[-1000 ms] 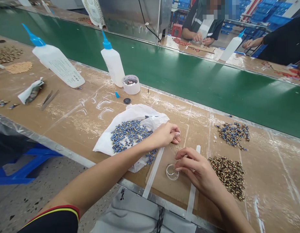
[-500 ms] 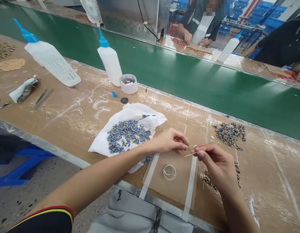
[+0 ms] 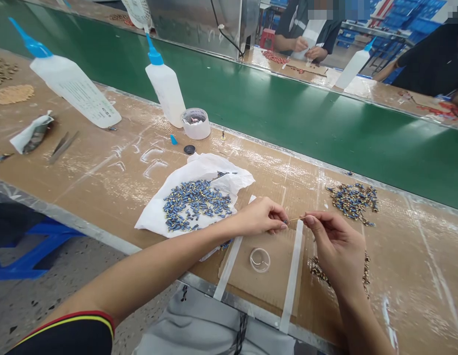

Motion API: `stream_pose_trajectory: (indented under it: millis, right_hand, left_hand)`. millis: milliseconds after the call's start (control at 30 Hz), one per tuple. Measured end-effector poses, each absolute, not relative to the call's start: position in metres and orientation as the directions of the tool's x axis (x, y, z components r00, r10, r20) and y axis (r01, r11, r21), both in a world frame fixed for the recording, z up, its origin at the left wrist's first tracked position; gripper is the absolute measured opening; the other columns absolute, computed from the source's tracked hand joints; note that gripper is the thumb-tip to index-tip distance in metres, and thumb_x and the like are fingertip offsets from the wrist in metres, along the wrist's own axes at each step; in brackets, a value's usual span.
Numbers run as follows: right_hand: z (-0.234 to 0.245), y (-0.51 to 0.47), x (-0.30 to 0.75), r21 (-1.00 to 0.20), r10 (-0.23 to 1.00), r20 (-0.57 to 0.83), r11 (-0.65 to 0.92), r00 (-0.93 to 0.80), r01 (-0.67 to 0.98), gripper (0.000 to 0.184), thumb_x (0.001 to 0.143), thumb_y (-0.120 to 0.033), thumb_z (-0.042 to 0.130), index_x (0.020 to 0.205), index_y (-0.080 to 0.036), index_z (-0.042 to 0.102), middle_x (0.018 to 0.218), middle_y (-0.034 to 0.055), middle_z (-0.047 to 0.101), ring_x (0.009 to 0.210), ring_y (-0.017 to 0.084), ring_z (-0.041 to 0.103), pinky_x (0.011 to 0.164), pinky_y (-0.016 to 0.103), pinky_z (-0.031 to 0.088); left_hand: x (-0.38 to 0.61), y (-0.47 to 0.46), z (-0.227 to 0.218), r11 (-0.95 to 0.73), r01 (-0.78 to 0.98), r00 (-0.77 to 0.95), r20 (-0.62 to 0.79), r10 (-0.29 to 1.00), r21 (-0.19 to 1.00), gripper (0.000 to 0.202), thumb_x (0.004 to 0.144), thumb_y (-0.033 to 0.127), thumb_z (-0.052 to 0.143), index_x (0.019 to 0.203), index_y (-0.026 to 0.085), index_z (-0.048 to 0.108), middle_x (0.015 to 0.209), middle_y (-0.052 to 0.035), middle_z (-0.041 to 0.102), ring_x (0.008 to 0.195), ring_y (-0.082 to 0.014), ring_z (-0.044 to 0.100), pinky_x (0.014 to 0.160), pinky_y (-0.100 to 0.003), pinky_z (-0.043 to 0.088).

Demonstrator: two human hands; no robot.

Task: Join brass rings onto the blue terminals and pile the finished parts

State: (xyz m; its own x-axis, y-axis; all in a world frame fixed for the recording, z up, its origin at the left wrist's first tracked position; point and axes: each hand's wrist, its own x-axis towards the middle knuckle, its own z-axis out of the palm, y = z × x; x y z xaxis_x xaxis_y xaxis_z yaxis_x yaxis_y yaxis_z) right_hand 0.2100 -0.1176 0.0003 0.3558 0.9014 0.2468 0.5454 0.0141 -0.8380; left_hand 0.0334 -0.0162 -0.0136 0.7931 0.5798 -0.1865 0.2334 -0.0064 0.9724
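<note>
My left hand (image 3: 261,216) pinches a tiny blue part at its fingertips, just right of a white paper (image 3: 159,213) heaped with small blue parts (image 3: 195,203). My right hand (image 3: 334,243) holds a thin stick (image 3: 297,218) whose tip points at the part in the left fingers. Both hands hover over a taped cardboard pad (image 3: 277,276) with a small clear round dish (image 3: 259,259) below them. A pile of dark gold-speckled parts (image 3: 320,273) lies partly hidden under my right hand.
Another pile of blue and gold parts (image 3: 353,201) lies at the right. Two squeeze bottles with blue nozzles (image 3: 75,90) (image 3: 165,85), a tape roll (image 3: 196,123) and tweezers (image 3: 62,145) sit further left. A green conveyor belt (image 3: 288,113) runs behind; other people work across it.
My right hand left the dish, picked up the thin stick and rose to meet my left hand. My left hand shifted slightly right from the paper, pinching a part.
</note>
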Motion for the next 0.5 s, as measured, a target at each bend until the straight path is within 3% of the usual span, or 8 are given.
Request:
stream_pose_trajectory:
  millis: [233,500]
  right_hand:
    - [0.0007,-0.1172,0.2074,-0.801,0.907,0.275,0.033,0.319,0.597,0.016,0.086,-0.036,0.067,0.089,-0.021,0.072,0.086,0.0035,0.076,0.079,0.019,0.069,0.072,0.029,0.051]
    - [-0.0004,-0.1165,0.2085,-0.79,0.916,0.266,0.029,0.301,0.612,0.017,0.086,-0.037,0.067,0.088,-0.021,0.071,0.086,0.0036,0.076,0.077,0.019,0.07,0.07,0.029,0.051]
  left_hand:
    - [0.0322,-0.016,-0.0149,-0.107,0.265,0.801,-0.157,0.578,0.958,0.018,0.082,0.023,0.065,0.094,0.012,0.072,0.069,-0.0029,0.069,0.064,-0.0124,0.064,0.063,-0.022,0.047]
    - [0.0323,-0.0162,-0.0135,-0.108,0.277,0.801,-0.167,0.575,0.955,0.02,0.082,0.022,0.064,0.097,0.012,0.073,0.074,-0.0046,0.071,0.064,-0.0127,0.064,0.061,-0.022,0.046]
